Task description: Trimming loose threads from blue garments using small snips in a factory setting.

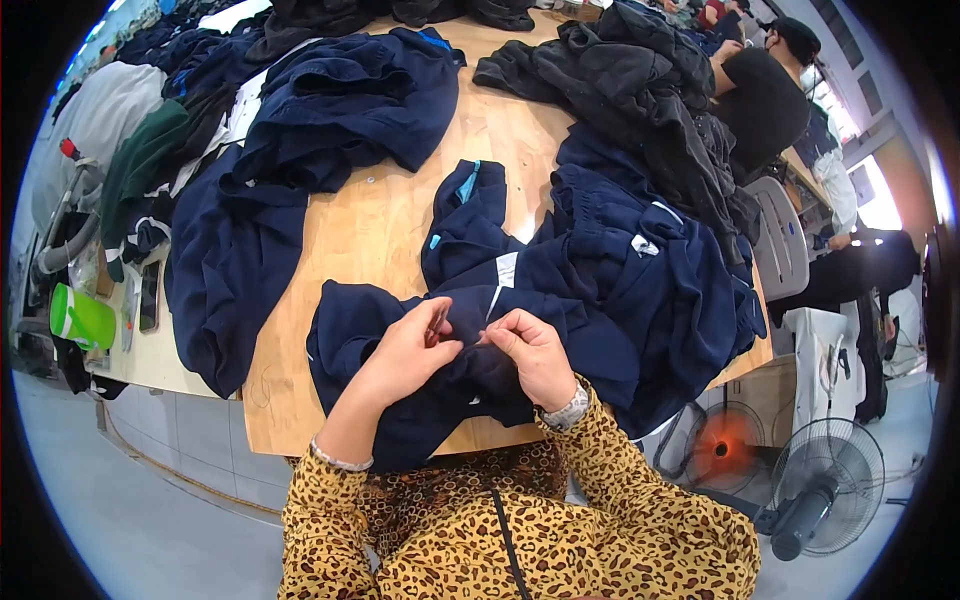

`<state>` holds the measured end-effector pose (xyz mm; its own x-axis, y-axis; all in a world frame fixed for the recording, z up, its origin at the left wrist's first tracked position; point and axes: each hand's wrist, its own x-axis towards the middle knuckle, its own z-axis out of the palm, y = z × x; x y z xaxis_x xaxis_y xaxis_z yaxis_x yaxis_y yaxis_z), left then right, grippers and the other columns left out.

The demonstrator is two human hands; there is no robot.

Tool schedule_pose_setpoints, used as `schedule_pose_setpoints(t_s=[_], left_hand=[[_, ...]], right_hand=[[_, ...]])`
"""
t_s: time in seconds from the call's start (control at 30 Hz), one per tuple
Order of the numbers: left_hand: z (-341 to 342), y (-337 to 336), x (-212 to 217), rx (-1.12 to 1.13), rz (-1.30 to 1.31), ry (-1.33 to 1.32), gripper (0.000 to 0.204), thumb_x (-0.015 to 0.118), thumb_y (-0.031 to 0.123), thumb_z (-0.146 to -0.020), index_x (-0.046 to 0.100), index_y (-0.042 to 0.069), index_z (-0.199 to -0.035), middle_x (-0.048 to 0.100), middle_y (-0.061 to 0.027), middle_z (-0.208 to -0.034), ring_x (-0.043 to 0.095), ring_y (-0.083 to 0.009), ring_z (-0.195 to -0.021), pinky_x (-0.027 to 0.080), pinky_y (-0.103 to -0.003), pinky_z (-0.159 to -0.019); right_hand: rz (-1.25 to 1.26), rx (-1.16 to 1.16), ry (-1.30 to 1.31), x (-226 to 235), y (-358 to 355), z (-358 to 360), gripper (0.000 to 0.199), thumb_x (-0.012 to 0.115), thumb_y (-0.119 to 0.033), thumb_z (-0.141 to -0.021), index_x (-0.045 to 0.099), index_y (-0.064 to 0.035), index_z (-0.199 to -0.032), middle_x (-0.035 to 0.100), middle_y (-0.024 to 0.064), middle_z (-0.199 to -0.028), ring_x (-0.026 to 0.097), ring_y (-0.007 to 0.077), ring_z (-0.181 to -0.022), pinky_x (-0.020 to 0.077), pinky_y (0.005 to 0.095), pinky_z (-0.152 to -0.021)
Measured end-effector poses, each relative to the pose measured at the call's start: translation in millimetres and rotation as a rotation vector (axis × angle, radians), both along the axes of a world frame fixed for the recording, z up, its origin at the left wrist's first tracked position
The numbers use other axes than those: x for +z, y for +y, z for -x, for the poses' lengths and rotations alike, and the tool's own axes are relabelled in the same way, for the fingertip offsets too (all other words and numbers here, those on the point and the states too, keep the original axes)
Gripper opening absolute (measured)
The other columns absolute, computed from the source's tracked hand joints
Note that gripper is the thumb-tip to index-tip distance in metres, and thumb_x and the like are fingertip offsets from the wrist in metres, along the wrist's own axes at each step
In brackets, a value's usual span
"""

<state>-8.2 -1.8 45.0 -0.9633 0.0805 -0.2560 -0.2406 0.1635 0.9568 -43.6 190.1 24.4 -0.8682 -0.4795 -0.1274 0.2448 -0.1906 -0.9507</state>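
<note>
So the wooden worktable (390, 215) takes up most of my view, and it's buried in dark clothing. Biggest heap is the black garments (640, 90) at the far right, next to a person in a black top (765, 100) sitting at that end. Far left there's a pile of navy garments (340, 105) spilling down over the table's left edge. Right of the table stand a white plastic chair (782, 240), a grey floor fan (825, 485) and a smaller fan with an orange centre (722, 447). A green container (82, 318) sits on the pale side bench at left.

The navy garment (560, 300) I'm working on lies bunched at the near edge, directly in front of me. My left hand (412, 352) is closed around a small tool, looks like thread snips (438, 322), tip touching the fabric. My right hand (535, 352) is pinching a fold of that same navy cloth just beside it. Can't tell exactly what the snips are on
</note>
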Motion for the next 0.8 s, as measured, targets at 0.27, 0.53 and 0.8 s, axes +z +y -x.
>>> schedule_pose_setpoints(t_s=[0.27, 0.53, 0.8], left_hand=[[-17.9, -8.1, 36.3, -0.206, 0.252, 0.212, 0.044, 0.066, 0.014, -0.082, 0.046, 0.001, -0.119, 0.061, -0.0181, -0.082, 0.062, -0.0303, -0.075, 0.048, -0.034, -0.069], [-9.6, 0.5, 40.3, -0.295, 0.393, 0.168, 0.03, 0.061, 0.013, -0.085, 0.04, 0.002, -0.103, 0.061, -0.0201, -0.078, 0.06, -0.0385, -0.078, 0.046, -0.042, -0.065], [-8.5, 0.2, 32.0, -0.306, 0.332, 0.2, 0.028, 0.063, 0.012, -0.085, 0.043, 0.001, -0.101, 0.057, -0.0155, -0.067, 0.056, -0.0288, -0.06, 0.042, -0.035, -0.057]], right_hand=[[-0.103, -0.043, 0.176, -4.8, -2.0, -1.2, 0.006, 0.053, -0.004, -0.092, 0.055, 0.0011, -0.089, 0.059, 0.0031, -0.086, 0.057, 0.009, -0.083, 0.0458, 0.0225, -0.08], [-0.147, -0.087, 0.3, -3.9, -6.6, -4.5, 0.006, 0.056, -0.004, -0.09, 0.057, 0.0011, -0.088, 0.061, 0.0025, -0.082, 0.056, 0.0079, -0.077, 0.0461, 0.0211, -0.071], [-0.163, -0.108, 0.315, -5.0, -8.4, -4.9, 0.005, 0.057, -0.002, -0.089, 0.058, 0.002, -0.086, 0.059, 0.0038, -0.081, 0.057, 0.0098, -0.075, 0.0465, 0.0212, -0.069]])
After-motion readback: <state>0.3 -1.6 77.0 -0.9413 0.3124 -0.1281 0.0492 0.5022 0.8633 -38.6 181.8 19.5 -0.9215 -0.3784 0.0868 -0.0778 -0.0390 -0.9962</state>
